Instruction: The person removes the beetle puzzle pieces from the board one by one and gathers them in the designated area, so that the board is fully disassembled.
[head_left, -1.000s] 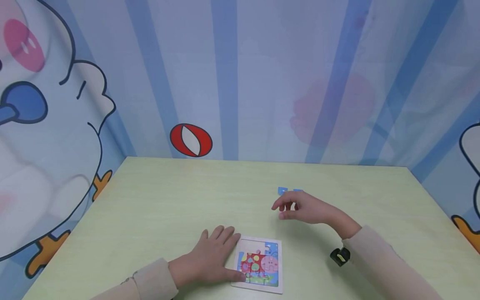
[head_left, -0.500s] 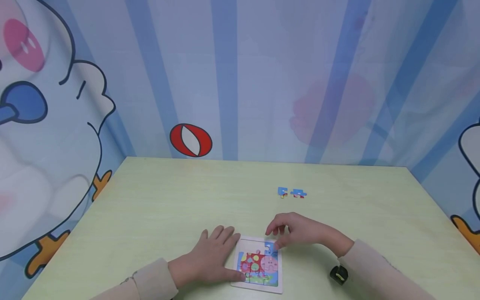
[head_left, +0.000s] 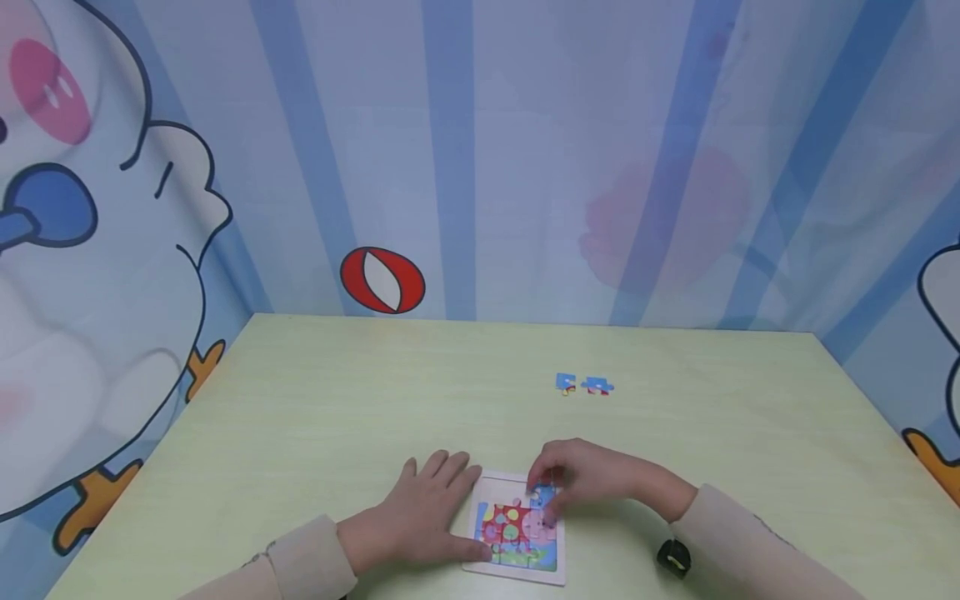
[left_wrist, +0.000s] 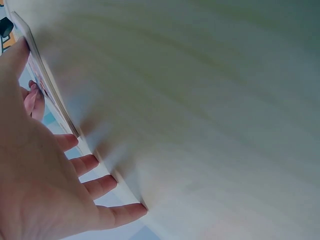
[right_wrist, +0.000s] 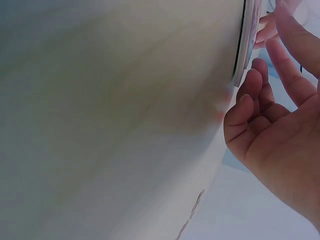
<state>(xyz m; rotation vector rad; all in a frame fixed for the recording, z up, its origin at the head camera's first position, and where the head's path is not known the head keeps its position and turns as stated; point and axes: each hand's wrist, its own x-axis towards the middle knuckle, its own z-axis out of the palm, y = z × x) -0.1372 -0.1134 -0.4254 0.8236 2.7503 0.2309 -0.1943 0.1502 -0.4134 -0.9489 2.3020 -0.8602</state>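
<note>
The left hand (head_left: 412, 521) is spreading its fingers flat on the bench (head_left: 337, 400), its thumb touching the picture puzzle (head_left: 504, 554), which is lying well apart from the bench's far edge. The right hand (head_left: 592, 471) is bending over the puzzle (whether it is pinching anything, the views are not showing). Two loose pieces (head_left: 597, 386) are lying nearer that edge.

The right hand (head_left: 588, 475) hides the far right corner of the jigsaw board (head_left: 561, 560); whether its fingertips pinch a piece is unclear. The left hand (head_left: 420, 525) covers part of the board's left rim. Prints on the left loose piece (head_left: 566, 383) and right loose piece (head_left: 597, 386) are too small to make out, likewise the black object (head_left: 673, 558) by the right sleeve (head_left: 750, 542). The head view cuts off both sleeves and the table (head_left: 337, 400) at the near side.
</note>
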